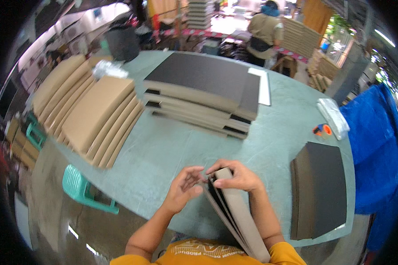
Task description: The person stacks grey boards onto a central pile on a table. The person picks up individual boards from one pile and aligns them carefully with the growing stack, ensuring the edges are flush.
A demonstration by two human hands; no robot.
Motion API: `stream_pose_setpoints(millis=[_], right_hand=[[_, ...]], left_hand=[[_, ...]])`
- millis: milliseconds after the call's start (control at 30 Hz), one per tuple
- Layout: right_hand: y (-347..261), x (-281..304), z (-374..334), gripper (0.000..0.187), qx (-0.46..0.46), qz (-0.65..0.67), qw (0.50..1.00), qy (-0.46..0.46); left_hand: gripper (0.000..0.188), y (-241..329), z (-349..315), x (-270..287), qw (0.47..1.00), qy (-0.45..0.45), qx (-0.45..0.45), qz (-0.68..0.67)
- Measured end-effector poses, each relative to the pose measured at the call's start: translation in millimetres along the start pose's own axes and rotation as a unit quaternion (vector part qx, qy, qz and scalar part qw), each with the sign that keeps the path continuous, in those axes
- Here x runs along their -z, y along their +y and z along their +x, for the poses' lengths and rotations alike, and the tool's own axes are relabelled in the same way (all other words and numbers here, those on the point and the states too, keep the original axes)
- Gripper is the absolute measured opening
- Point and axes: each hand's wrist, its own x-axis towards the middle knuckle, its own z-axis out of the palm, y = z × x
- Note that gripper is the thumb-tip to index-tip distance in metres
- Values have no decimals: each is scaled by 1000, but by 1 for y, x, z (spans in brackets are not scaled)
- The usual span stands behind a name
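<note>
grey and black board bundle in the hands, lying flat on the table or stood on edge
Stood on edge: the grey and black board bundle shows its thin layered edges upward, right hand gripping its top, left hand at the sheets.

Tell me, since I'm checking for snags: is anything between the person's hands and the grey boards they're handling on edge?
Nothing visible. The right hand already grips the top edge of the upright grey boards, and the left hand has its fingertips at the same edge. The green table just beyond them holds nothing near the hands.

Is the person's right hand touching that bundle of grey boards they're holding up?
Touching. The head view shows the right hand draped over the top edge of the grey boards, fingers curled onto them.
</note>
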Motion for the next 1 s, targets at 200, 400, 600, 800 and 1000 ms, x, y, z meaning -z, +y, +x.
stream_pose_setpoints(millis=[200,400,600,800,1000], right_hand=[[12,2,-2,35,1,58,998,14],[13,5,-7,31,8,81,996,34],[12,4,-8,30,-11,111,993,34],[17,4,-9,30,2,95,994,46],[16,1,-3,26,-6,90,995,40]], left_hand=[[52,4,4,-9,999,-31,11,39],[49,-2,10,-13,998,-43,3,42],[48,-5,12,-9,998,-55,0,23],[49,-4,10,-14,999,-39,-6,11],[52,-3,10,-7,998,-32,-5,50]])
